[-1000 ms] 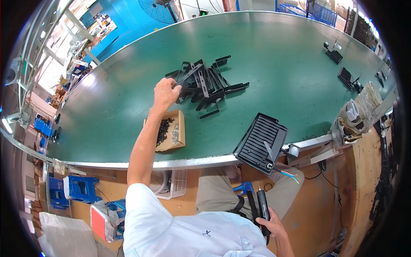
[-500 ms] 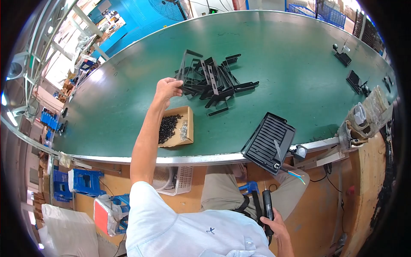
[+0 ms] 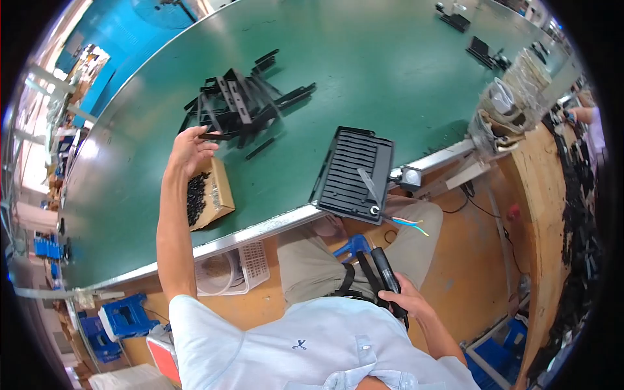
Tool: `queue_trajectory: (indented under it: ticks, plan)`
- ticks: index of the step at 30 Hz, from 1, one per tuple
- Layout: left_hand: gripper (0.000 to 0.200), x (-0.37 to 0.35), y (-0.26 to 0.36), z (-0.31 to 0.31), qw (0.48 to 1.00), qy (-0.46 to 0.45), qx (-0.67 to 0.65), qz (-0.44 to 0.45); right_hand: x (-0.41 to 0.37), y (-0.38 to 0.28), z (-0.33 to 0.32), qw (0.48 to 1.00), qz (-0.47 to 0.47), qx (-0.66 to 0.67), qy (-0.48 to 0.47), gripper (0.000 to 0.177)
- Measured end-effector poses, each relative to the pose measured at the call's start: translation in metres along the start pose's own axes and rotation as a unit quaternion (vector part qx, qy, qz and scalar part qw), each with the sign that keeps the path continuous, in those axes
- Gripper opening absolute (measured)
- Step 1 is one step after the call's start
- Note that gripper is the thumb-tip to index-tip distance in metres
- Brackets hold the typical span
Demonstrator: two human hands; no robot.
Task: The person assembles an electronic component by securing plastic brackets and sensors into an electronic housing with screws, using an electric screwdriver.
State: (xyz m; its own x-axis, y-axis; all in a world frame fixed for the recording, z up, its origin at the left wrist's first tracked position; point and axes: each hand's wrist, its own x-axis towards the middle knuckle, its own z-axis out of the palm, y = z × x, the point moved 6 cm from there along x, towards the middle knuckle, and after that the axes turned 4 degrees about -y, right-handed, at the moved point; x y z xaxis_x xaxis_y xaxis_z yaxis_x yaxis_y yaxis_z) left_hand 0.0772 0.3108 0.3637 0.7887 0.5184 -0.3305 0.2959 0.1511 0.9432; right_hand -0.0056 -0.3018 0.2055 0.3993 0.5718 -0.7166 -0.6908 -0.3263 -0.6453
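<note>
My left hand (image 3: 193, 151) is closed on a black metal bracket (image 3: 216, 136) at the near edge of a pile of black brackets (image 3: 242, 104); the bracket's outline partly merges with the pile. Below that hand sits a cardboard box (image 3: 224, 195) holding black screws (image 3: 197, 198) and some silver small parts. Over my lap, my right hand (image 3: 409, 298) grips a black electric screwdriver (image 3: 386, 270), its bit end pointing away from me. A black finned floodlight (image 3: 351, 172) lies at the table's edge, with a sensor (image 3: 409, 177) on its right side and coloured wire ends hanging out.
The green table (image 3: 364, 71) has a metal front edge (image 3: 260, 232). Plastic-wrapped packages (image 3: 504, 104) stand at its right end. Farther back lie two more lights (image 3: 481, 52). Under the table are a white basket (image 3: 253, 266) and blue stools (image 3: 127, 316). Another person's hand (image 3: 583, 115) shows far right.
The view has turned right, so the table things appear farther left. My left hand has brought the bracket lower and nearer the box. My right hand still holds the screwdriver.
</note>
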Motion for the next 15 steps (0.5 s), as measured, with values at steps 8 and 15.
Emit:
queue_trajectory:
  ticks: [8, 15]
  plan:
    - [0.041, -0.048, 0.045, -0.032, 0.874, 0.169, 0.431, 0.146, 0.009, 0.005, -0.003, 1.000, 0.002, -0.005, 0.028, 0.054]
    - [0.013, -0.117, 0.002, -0.042, 0.837, 0.030, 0.500, 0.219, 0.014, 0.006, -0.002, 1.000, -0.003, -0.011, 0.021, 0.049]
